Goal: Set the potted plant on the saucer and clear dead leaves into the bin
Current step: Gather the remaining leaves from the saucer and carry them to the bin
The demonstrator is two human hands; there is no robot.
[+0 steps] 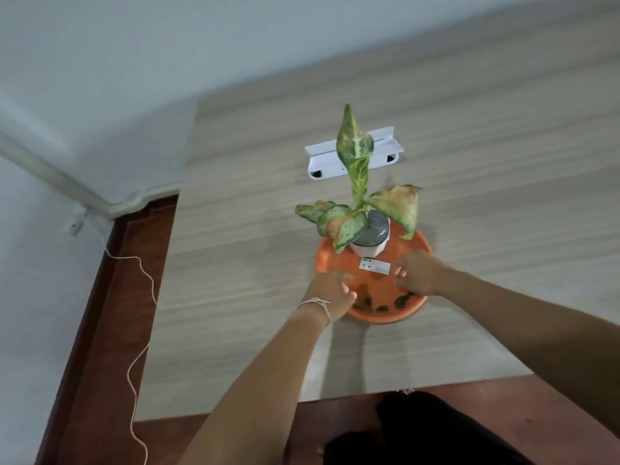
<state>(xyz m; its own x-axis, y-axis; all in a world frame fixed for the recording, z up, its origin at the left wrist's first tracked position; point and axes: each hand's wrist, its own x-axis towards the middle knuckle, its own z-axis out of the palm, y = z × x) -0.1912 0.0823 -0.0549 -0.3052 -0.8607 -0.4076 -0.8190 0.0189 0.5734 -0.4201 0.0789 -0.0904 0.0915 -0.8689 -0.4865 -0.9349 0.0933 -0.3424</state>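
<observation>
A potted plant (355,209) with mottled green leaves, two of them yellow-brown, stands in a small white pot (369,248) on the far half of an orange saucer (339,260). A white label (375,265) lies at the pot's foot. Several small dark green leaf bits (401,300) lie on the saucer's near part. My left hand (333,290) hovers at the saucer's near-left rim, fingers apart and bent, nothing in it. My right hand (417,273) is over the saucer's near-right side, fingers curled under, so what they hold is hidden. No bin is in view.
The saucer sits on a pale wood-grain table (235,246), whose near edge and left edge show. A white plastic bracket (322,159) lies behind the plant. A white cord (141,330) trails over the red-brown floor at left. Something dark (419,431) is below the table's near edge.
</observation>
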